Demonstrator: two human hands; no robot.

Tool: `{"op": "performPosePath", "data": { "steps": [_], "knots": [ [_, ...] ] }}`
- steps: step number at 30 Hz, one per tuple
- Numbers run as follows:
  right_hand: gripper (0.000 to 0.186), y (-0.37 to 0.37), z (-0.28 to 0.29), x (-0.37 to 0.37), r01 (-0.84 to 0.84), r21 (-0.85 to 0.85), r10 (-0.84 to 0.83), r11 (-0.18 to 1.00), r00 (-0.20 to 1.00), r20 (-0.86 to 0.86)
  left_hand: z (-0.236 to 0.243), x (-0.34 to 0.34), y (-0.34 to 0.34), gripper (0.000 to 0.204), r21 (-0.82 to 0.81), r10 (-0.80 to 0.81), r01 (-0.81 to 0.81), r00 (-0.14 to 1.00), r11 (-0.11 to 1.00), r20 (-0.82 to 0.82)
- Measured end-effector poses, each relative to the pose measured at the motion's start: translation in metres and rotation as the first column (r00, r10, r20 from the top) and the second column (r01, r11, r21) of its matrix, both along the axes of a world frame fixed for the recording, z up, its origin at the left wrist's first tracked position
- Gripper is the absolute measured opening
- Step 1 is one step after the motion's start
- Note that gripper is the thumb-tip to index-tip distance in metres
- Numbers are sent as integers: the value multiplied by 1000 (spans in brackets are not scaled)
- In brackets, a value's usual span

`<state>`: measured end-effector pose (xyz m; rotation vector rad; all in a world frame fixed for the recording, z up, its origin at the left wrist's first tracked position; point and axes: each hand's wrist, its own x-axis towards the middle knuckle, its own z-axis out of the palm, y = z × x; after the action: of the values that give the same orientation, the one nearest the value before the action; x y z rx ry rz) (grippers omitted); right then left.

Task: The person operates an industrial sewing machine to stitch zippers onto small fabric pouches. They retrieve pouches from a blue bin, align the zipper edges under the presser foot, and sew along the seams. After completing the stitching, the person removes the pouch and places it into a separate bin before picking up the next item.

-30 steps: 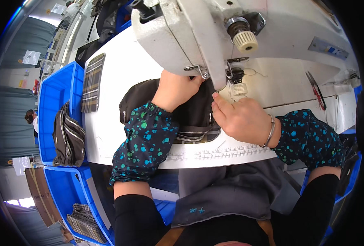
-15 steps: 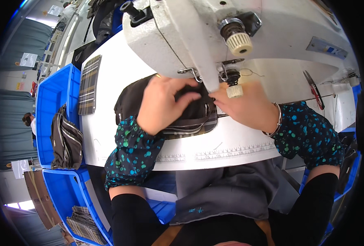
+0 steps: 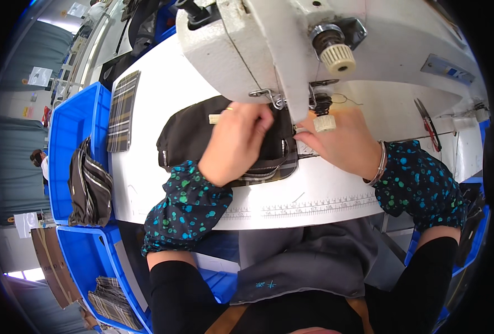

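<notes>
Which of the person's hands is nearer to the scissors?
Right. The right hand is left of the scissors, not touching them; the left hand is farther left, over the dark pouch.

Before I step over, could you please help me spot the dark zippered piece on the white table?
Find the white sewing machine, then the white table below it. The dark zippered piece lies there, with the left hand over it and the right hand at its right edge. Unlike the dark bundle at the upper blue bin, it lies spread out.
</notes>
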<state>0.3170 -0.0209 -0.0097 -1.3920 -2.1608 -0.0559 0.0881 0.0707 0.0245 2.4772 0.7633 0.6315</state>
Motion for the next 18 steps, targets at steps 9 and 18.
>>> {"op": "performPosePath", "data": {
  "steps": [9, 18],
  "knots": [
    [14, -3, -1, -5, -38, 46, 36, 998, 998, 44, 16, -11, 8, 40, 65, -72, 76, 995, 995, -66],
    [6, 3, -1, -1, -131, 29, 131, 991, 991, -14, 1, -8, 8, 21, -52, -179, 174, 977, 983, -118]
  ]
}}
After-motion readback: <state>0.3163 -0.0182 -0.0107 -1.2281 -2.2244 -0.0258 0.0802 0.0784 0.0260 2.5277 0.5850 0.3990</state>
